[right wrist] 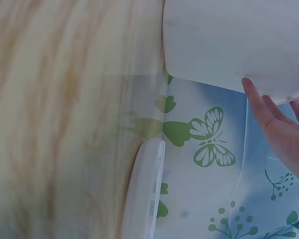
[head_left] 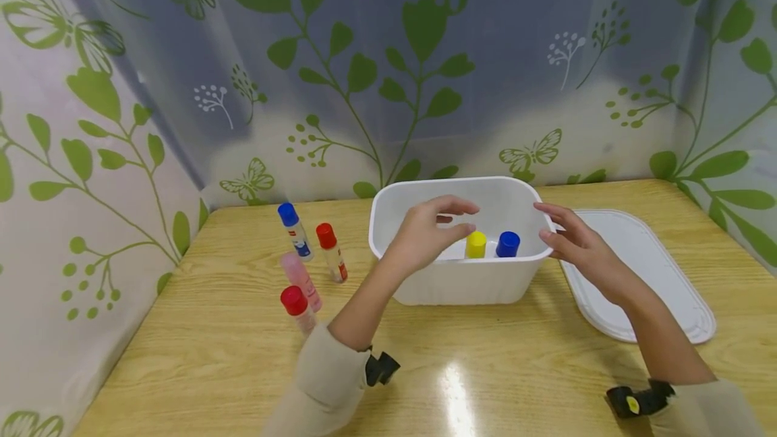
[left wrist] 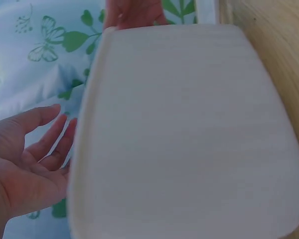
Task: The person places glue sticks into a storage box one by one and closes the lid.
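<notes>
A white plastic box [head_left: 461, 282] stands lidless on the table. My left hand [head_left: 427, 231] hovers over its near rim, thumb and fingers spread apart with nothing between them. Just beyond that thumb, a yellow cap [head_left: 476, 245] shows inside the box, and a blue cap [head_left: 508, 244] sits to its right; whatever lies under both is hidden by the front wall. At the box's right end, my right hand [head_left: 573, 241] touches the rim with loosely extended fingers. One fingertip [right wrist: 246, 83] meets the wall in the right wrist view.
Left of the box stand a blue-capped bottle [head_left: 297, 235], a clear red-capped bottle [head_left: 332, 255], a pink bottle [head_left: 302, 282] and another red-capped bottle [head_left: 297, 305] near my left forearm. A white lid [head_left: 637, 275] lies at right. Behind hangs a leaf-patterned curtain [head_left: 340, 120].
</notes>
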{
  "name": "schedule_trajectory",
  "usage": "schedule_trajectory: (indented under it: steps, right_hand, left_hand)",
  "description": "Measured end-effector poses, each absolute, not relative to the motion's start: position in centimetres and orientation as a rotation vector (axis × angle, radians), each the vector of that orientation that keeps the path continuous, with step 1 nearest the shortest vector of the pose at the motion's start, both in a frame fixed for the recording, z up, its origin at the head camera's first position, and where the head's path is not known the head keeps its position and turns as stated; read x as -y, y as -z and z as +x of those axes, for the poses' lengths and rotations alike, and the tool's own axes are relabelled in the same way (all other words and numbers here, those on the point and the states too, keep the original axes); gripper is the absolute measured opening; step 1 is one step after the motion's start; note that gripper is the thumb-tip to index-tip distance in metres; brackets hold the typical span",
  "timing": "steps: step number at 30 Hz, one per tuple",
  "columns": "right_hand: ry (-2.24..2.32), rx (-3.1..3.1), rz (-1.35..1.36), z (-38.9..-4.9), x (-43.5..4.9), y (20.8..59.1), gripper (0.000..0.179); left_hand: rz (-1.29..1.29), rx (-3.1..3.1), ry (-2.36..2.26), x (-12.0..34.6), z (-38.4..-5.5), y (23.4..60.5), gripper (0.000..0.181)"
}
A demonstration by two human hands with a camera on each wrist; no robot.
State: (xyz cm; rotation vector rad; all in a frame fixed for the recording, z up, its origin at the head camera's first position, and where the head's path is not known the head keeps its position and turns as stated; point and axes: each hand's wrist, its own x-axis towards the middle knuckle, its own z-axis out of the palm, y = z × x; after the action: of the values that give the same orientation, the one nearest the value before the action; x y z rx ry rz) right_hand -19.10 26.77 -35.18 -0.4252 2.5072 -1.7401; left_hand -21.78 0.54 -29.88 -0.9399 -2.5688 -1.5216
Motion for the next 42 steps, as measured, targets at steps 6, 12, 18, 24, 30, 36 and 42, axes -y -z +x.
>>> schedule_trajectory:
  steps: [6, 12, 18, 24, 30, 36, 42]
  right_hand:
    - [1.725, -2.522, -0.423, -19.1, -26.8, 35.2, 0.055]
    - [1.72, -2.53, -0.449, -19.1, -26.8, 35.3, 0.054]
    - [1.712, -2.53, -0.445, -19.1, -26.7, 35.1, 0.054]
    - [1.697, -2.545, -0.433, -19.1, -26.8, 35.2, 0.053]
    - [1.719, -2.521, -0.431, -19.0, -26.9, 35.4, 0.053]
    - [1.725, -2.518, -0.424, -19.0, -26.8, 35.4, 0.053]
    - [1.737, -2.511, -0.433, -19.1, -26.9, 35.4, 0.053]
  left_hand:
    - [-0.912, 2.42, 1.596, 3.5, -19.8, 28.5, 0.023]
    - [-0.763, 2.441, 1.567, 8.8, -17.3, 28.0, 0.022]
    - [-0.613, 2.482, 1.567, 14.3, -15.1, 28.4, 0.022]
    - [-0.572, 2.467, 1.521, 18.1, -13.8, 29.9, 0.022]
    - [-0.625, 2.431, 1.521, 19.9, -13.5, 32.7, 0.028]
    - [-0.519, 2.515, 1.503, 20.1, -13.4, 34.2, 0.034]
    - [-0.473, 2.547, 1.576, 20.2, -13.9, 35.1, 0.034]
